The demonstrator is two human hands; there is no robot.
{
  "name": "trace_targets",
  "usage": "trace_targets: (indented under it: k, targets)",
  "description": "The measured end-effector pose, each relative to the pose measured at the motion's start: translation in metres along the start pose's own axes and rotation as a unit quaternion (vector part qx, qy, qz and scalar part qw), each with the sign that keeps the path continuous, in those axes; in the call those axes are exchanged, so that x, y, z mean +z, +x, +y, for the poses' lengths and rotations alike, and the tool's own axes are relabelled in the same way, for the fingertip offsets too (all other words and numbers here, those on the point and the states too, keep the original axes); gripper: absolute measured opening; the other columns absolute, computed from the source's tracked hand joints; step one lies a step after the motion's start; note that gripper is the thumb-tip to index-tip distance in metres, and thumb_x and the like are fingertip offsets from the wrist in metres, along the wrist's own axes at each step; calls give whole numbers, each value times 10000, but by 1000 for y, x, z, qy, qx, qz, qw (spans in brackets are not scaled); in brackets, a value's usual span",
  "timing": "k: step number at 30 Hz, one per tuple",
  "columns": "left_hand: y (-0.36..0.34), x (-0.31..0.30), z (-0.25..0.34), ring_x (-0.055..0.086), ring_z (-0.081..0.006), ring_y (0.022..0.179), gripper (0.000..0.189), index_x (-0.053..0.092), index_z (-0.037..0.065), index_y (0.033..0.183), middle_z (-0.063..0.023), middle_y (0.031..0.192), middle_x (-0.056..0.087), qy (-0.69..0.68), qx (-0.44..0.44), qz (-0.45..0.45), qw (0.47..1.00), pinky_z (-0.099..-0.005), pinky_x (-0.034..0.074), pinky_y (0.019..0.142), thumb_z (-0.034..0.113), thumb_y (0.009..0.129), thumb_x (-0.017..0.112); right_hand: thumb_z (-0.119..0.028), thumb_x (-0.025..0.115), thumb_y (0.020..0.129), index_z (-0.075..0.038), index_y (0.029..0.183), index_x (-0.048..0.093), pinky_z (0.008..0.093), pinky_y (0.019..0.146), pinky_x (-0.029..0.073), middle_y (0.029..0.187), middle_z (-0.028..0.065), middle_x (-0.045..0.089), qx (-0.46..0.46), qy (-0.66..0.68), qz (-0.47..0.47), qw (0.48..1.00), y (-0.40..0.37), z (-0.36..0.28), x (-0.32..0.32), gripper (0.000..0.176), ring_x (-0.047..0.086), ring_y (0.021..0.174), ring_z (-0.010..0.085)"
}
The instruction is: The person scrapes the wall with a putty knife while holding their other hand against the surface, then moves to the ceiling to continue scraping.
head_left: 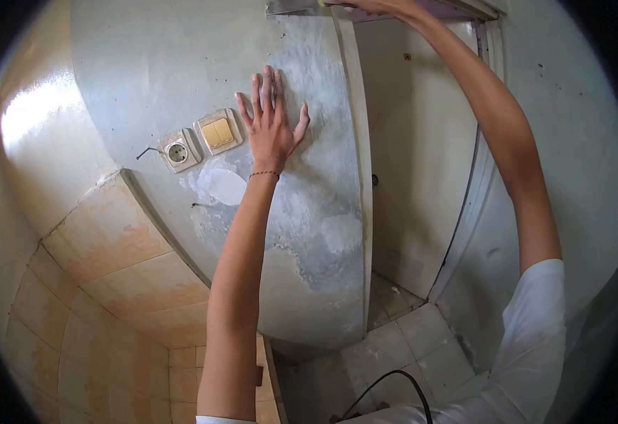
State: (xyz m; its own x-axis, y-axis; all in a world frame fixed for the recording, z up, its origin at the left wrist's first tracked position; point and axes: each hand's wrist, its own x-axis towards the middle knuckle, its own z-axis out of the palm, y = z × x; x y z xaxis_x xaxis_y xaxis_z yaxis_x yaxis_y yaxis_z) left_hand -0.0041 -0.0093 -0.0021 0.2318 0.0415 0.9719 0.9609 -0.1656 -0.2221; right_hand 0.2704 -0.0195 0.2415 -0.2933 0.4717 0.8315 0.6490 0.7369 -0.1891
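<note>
My left hand [270,131] lies flat against the grey-painted wall [316,184], fingers spread, beside a yellow light switch [217,133]. At the top edge of the view, my right hand [376,6] is wrapped round a putty knife, partly cut off by the frame. The wide metal blade of the putty knife [291,7] meets the wall near the door-side corner. Below it the wall is streaked pale grey. Patches of lighter filler [226,186] show under the switch and lower down.
A power socket [177,152] sits left of the switch, with a nail [146,152] sticking out nearby. Beige tiles [139,261] cover the lower left wall. To the right is a doorway with a pale door [415,155]. A black cable [401,374] loops low in front.
</note>
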Motion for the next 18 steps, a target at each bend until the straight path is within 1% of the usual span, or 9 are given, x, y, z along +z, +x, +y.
trace_targets:
  k: [1, 3, 4, 5, 7, 11, 13, 17, 18]
  targets:
    - [0, -3, 1, 201, -257, 1648, 830, 363, 99, 1681, -73, 1767, 285, 1, -2, -2, 1000, -571, 47, 1328, 553, 1009, 537, -454, 836, 847, -25, 795, 829, 368, 514, 423, 579, 15, 607, 2, 1, -1, 1000, 4, 3, 10, 433, 516, 519, 148]
    - [-3, -4, 4, 205, -255, 1646, 813, 363, 102, 1682, -73, 1763, 297, 0, -3, -6, 1000, -554, 41, 1331, 533, 1015, 540, -482, 823, 852, -30, 875, 852, 361, 520, 438, 615, 25, 640, -128, -27, 19, 991, 15, -3, 40, 453, 550, 541, 157]
    - [-2, -3, 3, 205, -256, 1647, 811, 368, 103, 1680, -74, 1764, 295, -1, -2, -5, 1000, -554, 40, 1331, 534, 1015, 540, -504, 816, 854, -60, 878, 860, 351, 515, 431, 632, 20, 642, -136, -12, 3, 991, 18, -9, 50, 447, 557, 554, 148]
    - [-2, -2, 1, 205, -257, 1647, 809, 373, 104, 1678, -76, 1765, 292, -3, 1, -5, 1000, -554, 38, 1330, 534, 1014, 539, -504, 816, 854, -60, 878, 860, 351, 515, 431, 632, 20, 642, -135, -11, 7, 991, 14, -14, 45, 447, 557, 554, 148]
    - [-3, -1, 1, 202, -258, 1648, 814, 371, 103, 1679, -78, 1768, 288, -3, 5, -2, 1000, -556, 33, 1330, 537, 1011, 538, -486, 818, 882, -87, 842, 851, 341, 495, 408, 634, 5, 634, 9, -85, -57, 995, 13, -22, 25, 402, 537, 536, 132]
    - [-3, -1, 0, 196, -261, 1650, 829, 369, 97, 1679, -81, 1771, 278, -12, 1, 2, 1000, -563, 22, 1330, 545, 1003, 538, -452, 817, 920, -97, 798, 822, 321, 481, 368, 631, -21, 615, -23, -30, -62, 997, -6, 12, -5, 375, 502, 528, 101]
    - [-3, -1, -1, 197, -263, 1650, 836, 365, 92, 1679, -79, 1771, 278, -15, 0, -1, 1000, -564, 20, 1331, 544, 999, 543, -427, 819, 942, -85, 792, 811, 309, 479, 335, 621, -43, 591, 83, 45, -61, 994, -32, 0, -17, 374, 463, 530, 75]
    - [-4, 1, 0, 200, -258, 1648, 835, 361, 99, 1682, -75, 1767, 286, -21, -3, -1, 1000, -563, 22, 1332, 545, 1000, 543, -409, 823, 932, -88, 832, 836, 311, 487, 339, 613, -48, 580, 55, 20, -44, 997, -31, -5, -4, 337, 458, 527, 81]
    - [-3, 1, -1, 202, -256, 1647, 834, 360, 102, 1682, -73, 1765, 290, -18, 2, 4, 1000, -562, 24, 1332, 546, 1001, 543, -402, 820, 924, -86, 852, 845, 313, 497, 355, 618, -44, 590, 25, -7, -41, 999, -28, -8, -5, 325, 473, 534, 84]
